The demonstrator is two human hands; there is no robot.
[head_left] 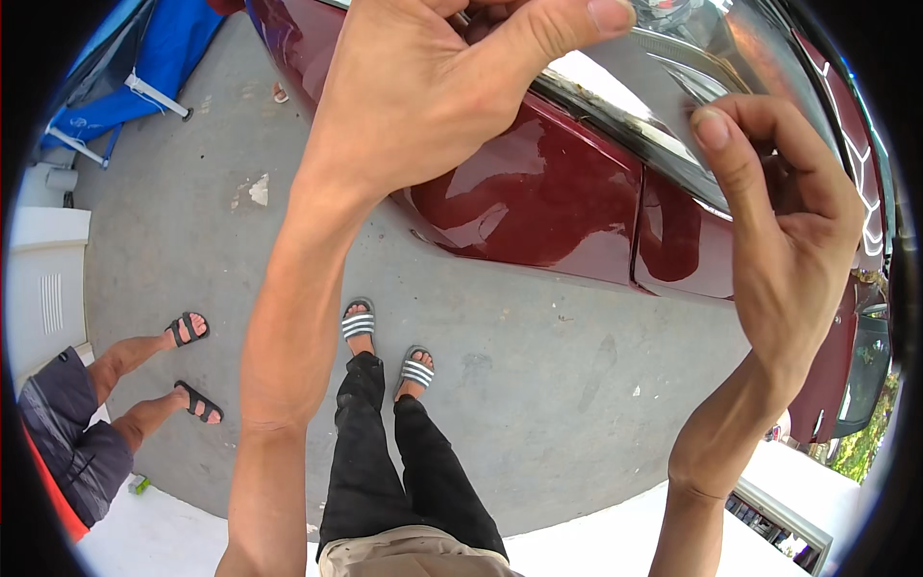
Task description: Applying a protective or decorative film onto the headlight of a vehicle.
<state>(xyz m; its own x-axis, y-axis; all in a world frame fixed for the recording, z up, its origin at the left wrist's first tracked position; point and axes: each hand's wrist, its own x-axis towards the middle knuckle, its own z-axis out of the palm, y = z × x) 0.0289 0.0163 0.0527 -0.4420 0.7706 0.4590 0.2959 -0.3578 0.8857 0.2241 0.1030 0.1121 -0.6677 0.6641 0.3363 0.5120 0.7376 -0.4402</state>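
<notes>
The headlight (615, 96) of a dark red car (538, 192) lies under both my hands. My left hand (413, 106) is over its near-left end, thumb stretched along the lens and fingers curled in; the top edge cuts off part of them. My right hand (784, 183) hovers by the lens's right side, thumb and forefinger pinched together, other fingers curled. A thin, pointed, shiny sliver (678, 77) runs toward that pinch; whether it is clear film, a tool or a reflection cannot be told. What either hand holds is unclear.
A person in dark shorts and black sandals (197, 402) stands to the left on the grey floor (538, 385). Beyond is a blue-covered folding frame (144, 96). My striped slippers (415, 370) are below the bumper. Another dark red vehicle (836, 385) stands at right.
</notes>
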